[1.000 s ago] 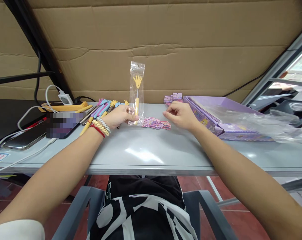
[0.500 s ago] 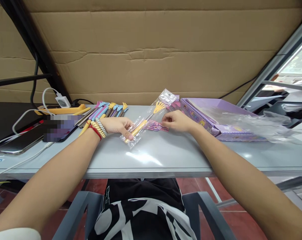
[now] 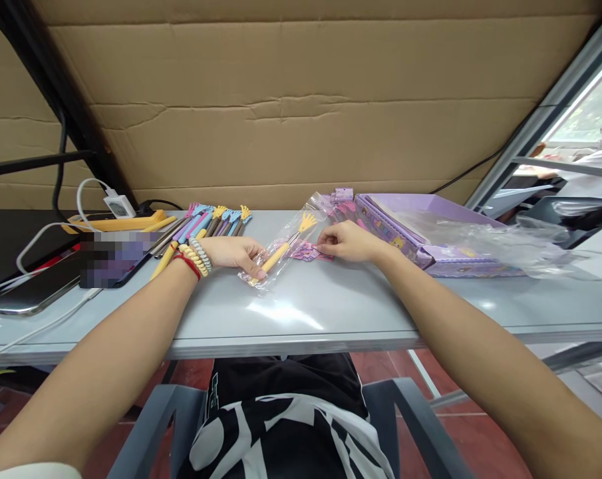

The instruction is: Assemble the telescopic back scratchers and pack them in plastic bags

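My left hand (image 3: 238, 257) pinches the lower end of a clear plastic bag (image 3: 318, 207). Inside the bag lies a yellow back scratcher (image 3: 279, 253) with a metal rod and a hand-shaped head, slanting up to the right. Small pink printed cards (image 3: 304, 251) are spread on the table just behind and beside the bag. At their right edge my right hand (image 3: 349, 241) has its thumb and fingers pressed together; what lies between the fingertips is too small to tell. Left of the bag, several back scratchers (image 3: 215, 221) in pink, blue and yellow lie in a row.
A purple box (image 3: 425, 246) with clear plastic bags (image 3: 505, 243) over it stands on the right. Phones (image 3: 36, 283), white cables and a charger (image 3: 120, 204) occupy the left side. Cardboard (image 3: 291, 100) rises behind the grey table (image 3: 301, 329). A person (image 3: 600, 163) is at the far right.
The bag's top end has tipped slightly down and left. My right hand has shifted a little left against the pink cards. My left hand keeps its grip; the view has turned slightly.
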### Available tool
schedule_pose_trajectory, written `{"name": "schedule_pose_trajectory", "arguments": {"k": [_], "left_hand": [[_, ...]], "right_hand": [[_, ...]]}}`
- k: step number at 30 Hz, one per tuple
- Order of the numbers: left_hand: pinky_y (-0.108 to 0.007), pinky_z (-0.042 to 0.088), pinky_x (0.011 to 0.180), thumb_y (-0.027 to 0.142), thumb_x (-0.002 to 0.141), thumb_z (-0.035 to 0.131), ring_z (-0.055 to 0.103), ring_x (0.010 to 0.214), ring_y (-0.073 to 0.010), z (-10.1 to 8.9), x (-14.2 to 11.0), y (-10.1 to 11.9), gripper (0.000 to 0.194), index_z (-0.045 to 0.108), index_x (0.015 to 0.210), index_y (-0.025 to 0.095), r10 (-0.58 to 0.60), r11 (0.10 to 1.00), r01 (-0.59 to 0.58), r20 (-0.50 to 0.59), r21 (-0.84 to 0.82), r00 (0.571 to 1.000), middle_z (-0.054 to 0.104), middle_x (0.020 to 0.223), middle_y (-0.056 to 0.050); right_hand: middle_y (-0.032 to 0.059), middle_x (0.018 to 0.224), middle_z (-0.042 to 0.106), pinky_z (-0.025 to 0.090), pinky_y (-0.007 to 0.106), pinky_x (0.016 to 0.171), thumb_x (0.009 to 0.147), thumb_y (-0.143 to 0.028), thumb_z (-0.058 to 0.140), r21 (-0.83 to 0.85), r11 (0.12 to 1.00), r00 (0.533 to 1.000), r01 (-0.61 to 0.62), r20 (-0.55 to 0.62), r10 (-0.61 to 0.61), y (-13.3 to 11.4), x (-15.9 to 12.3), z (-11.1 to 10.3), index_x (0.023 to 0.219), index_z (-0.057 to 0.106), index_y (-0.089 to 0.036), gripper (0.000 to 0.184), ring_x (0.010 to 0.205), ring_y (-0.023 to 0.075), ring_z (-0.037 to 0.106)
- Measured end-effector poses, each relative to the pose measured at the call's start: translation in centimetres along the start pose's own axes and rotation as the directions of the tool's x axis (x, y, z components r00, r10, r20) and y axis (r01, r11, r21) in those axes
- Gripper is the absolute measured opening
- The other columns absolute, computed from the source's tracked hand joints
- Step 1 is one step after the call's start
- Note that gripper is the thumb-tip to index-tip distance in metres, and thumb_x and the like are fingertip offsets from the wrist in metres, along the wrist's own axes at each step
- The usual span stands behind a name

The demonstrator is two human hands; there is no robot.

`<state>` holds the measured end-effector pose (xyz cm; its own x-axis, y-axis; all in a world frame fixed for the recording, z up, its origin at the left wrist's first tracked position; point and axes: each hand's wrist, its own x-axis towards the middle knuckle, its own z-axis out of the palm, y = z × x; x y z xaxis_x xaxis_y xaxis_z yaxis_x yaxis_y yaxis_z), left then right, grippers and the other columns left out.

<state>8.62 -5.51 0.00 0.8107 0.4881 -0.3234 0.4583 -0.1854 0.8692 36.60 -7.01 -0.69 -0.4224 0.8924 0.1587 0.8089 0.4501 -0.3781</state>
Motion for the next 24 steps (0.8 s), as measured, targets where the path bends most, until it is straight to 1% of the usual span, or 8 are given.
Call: {"name": "schedule_pose_trajectory", "arguments": {"k": [3,7,11,13,16,18,21,24], "left_hand": [[-0.024,0.038,0.053,0.028,0.062,0.081,0.051,0.053,-0.0117,0.1,0.0,0.3,0.023,0.063,0.067,0.014,-0.009,1.0,0.01,-0.015,0.015,1.0,0.06,0.06,0.0],[-0.024,0.038,0.053,0.028,0.058,0.083,0.049,0.052,-0.0114,0.1,0.0,0.4,0.024,0.064,0.066,0.014,-0.034,0.999,0.034,-0.003,0.018,0.999,0.06,0.058,0.0],[-0.023,0.036,0.051,0.03,0.059,0.083,0.048,0.05,-0.0108,0.2,0.1,0.4,0.026,0.063,0.064,0.014,-0.028,0.999,0.028,-0.001,-0.016,1.0,0.059,0.057,-0.002],[-0.023,0.037,0.05,0.031,0.06,0.083,0.048,0.05,-0.011,0.1,0.1,0.2,0.026,0.063,0.064,0.014,-0.015,1.0,0.015,-0.006,-0.02,1.0,0.059,0.057,-0.002],[-0.024,0.039,0.05,0.033,0.061,0.083,0.05,0.05,-0.0114,-0.3,0.0,-0.1,0.027,0.063,0.063,0.014,0.0,1.0,0.0,-0.002,-0.008,1.0,0.06,0.059,-0.002],[-0.024,0.039,0.049,0.032,0.061,0.084,0.051,0.051,-0.0118,-0.5,-0.1,-0.3,0.027,0.064,0.064,0.014,-0.003,1.0,0.003,-0.011,-0.017,1.0,0.061,0.06,-0.003],[-0.024,0.038,0.049,0.029,0.057,0.086,0.051,0.05,-0.0121,-0.8,-0.2,-0.5,0.027,0.064,0.063,0.014,-0.015,0.999,0.013,-0.034,-0.048,0.999,0.06,0.059,-0.003],[-0.024,0.037,0.049,0.029,0.056,0.087,0.049,0.05,-0.012,-0.8,-0.3,-0.4,0.028,0.064,0.062,0.014,-0.022,0.997,0.019,-0.045,-0.068,0.999,0.06,0.057,-0.003]], "right_hand": [[0.0001,0.064,0.065,0.037,0.025,0.06,0.077,-0.031,0.058,0.031,0.999,1.0,0.008,-0.023,-0.008,0.1,0.0,0.1,0.075,0.066,-0.017,0.017,0.06,0.0123,0.054],[0.0,0.064,0.063,0.037,0.025,0.061,0.08,-0.035,0.058,0.056,0.998,0.997,0.025,-0.069,-0.021,0.0,0.1,0.7,0.086,0.069,-0.015,0.024,0.06,0.0121,0.053],[-0.0006,0.062,0.059,0.035,0.026,0.062,0.086,-0.037,0.055,0.023,0.998,0.997,0.062,-0.048,-0.061,-0.5,0.6,1.5,0.105,0.07,-0.014,0.033,0.059,0.0119,0.049],[0.0,0.065,0.058,0.036,0.026,0.063,0.087,-0.036,0.054,-0.008,0.997,0.995,0.081,-0.06,-0.081,-0.5,0.8,1.9,0.115,0.069,-0.015,0.037,0.061,0.0127,0.048],[0.0056,0.079,0.061,0.04,0.029,0.073,0.09,-0.037,0.053,-0.059,0.992,0.986,0.111,-0.117,-0.117,-0.4,1.2,2.4,0.123,0.065,-0.014,0.042,0.073,0.0162,0.052],[0.0114,0.094,0.062,0.042,0.033,0.082,0.092,-0.039,0.049,-0.074,0.99,0.982,0.12,-0.14,-0.13,-0.2,1.5,2.9,0.127,0.063,-0.013,0.046,0.088,0.0206,0.055],[0.0174,0.113,0.058,0.038,0.04,0.097,0.095,-0.042,0.042,-0.103,0.986,0.984,0.13,-0.109,-0.141,-0.2,1.9,3.8,0.131,0.061,-0.014,0.049,0.11,0.0274,0.05],[0.0177,0.125,0.053,0.033,0.048,0.102,0.097,-0.044,0.035,-0.163,0.98,0.99,0.111,-0.066,-0.123,-0.4,2.2,4.4,0.135,0.058,-0.02,0.05,0.118,0.0321,0.043]]}}
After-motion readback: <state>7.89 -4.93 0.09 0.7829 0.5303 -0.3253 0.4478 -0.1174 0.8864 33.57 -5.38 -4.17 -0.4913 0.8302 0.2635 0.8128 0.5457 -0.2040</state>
